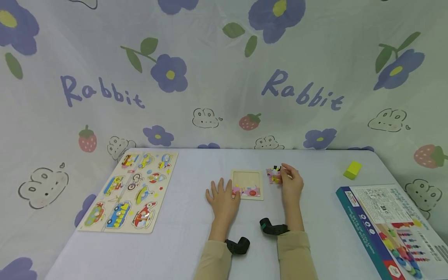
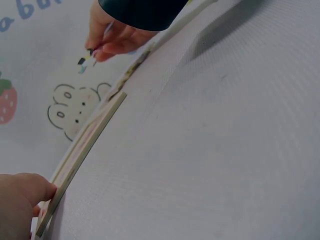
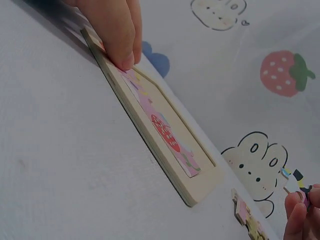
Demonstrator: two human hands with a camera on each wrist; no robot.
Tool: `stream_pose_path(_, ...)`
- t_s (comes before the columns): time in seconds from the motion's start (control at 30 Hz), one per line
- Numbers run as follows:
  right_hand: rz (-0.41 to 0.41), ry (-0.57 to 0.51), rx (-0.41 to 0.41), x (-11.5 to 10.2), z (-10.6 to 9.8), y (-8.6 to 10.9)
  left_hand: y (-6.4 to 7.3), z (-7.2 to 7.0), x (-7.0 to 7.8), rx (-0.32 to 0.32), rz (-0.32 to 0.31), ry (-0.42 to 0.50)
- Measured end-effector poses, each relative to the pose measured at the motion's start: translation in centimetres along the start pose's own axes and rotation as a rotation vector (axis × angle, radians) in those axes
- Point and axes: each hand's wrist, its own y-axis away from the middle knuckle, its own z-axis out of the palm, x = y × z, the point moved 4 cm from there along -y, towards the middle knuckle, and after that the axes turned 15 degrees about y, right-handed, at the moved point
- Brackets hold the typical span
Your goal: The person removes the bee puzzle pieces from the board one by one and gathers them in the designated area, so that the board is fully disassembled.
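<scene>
A square wooden puzzle tray [image 1: 246, 177] lies on the white table, with pink picture pieces [image 3: 167, 135] along its near side. My left hand [image 1: 223, 204] rests at the tray's left edge with fingers spread, its thumb side touching the near left corner. To the right of the tray, my right hand [image 1: 292, 184] pinches a small puzzle piece [image 3: 291, 182] with black, white and blue parts between thumb and fingers. Just beneath it, several loose puzzle pieces [image 3: 245, 215] in pink and yellow lie on the table.
At the left is a large wooden board [image 1: 157, 190] with vehicle pictures. A yellow block [image 1: 352, 170] sits at the back right, behind a flat teal-edged box [image 1: 378, 206]. A patterned cloth [image 1: 217, 77] hangs along the table's far edge.
</scene>
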Motion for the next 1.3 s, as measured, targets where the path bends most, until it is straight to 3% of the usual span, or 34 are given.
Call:
stream_pose_path(0.27, 0.046, -0.094, 0.111, 0.0, -0.6, 0.0, -0.2, 0.0, 0.1, -0.008, -0.004, -0.005)
stream_pose_path(0.43, 0.044, -0.032, 0.28, 0.3, -1.7, 0.0, -0.2, 0.1, 0.0, -0.011, -0.001, -0.004)
stream_pose_path(0.57, 0.077, 0.01, 0.345, 0.8, -2.5, -0.2, -0.2, 0.2, 0.0, -0.01, 0.0, 0.001)
stream_pose_path(0.7, 0.13, 0.06, 0.349, 1.3, -3.2, -0.5, -0.2, 0.2, 0.0, -0.011, 0.0, 0.001)
stream_pose_path(0.93, 0.22, 0.171, 0.261, 1.6, -3.7, -0.6, -0.2, 0.2, 0.0, -0.008, 0.001, 0.0)
stream_pose_path(1.1, 0.229, 0.299, 0.238, 1.3, -3.6, -0.6, -0.1, 0.1, -0.1, -0.008, 0.0, 0.004)
stream_pose_path(1.3, 0.207, 0.365, 0.205, 0.8, -3.6, -0.4, -0.1, 0.1, 0.0, -0.001, 0.0, -0.004)
